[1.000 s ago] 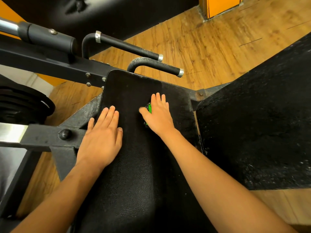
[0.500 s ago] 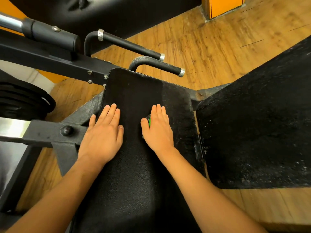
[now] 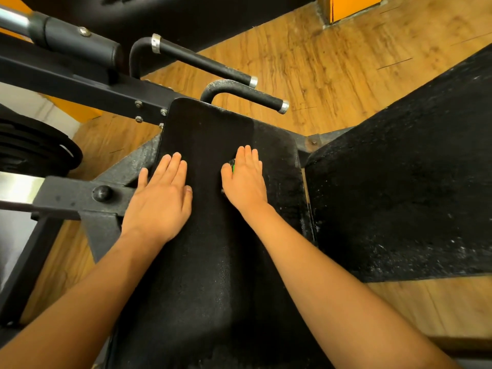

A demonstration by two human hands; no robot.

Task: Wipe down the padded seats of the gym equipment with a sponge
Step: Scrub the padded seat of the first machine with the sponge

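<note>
Seat wipe | left hand (image 3: 159, 198) flat, fingers straight, bracing on black padded seat (image 3: 213, 249) near left edge | right hand (image 3: 246, 186) flat, pressing green sponge (image 3: 233, 168) down for scrubbing pressure

The black padded seat (image 3: 210, 275) rests on a dark metal frame (image 3: 80, 195) above the wooden floor (image 3: 319, 62). Your left hand (image 3: 159, 201) lies flat at its left edge. Your right hand (image 3: 246, 182) presses flat on a green sponge (image 3: 233, 168), which lies on the seat, almost fully hidden.
</note>
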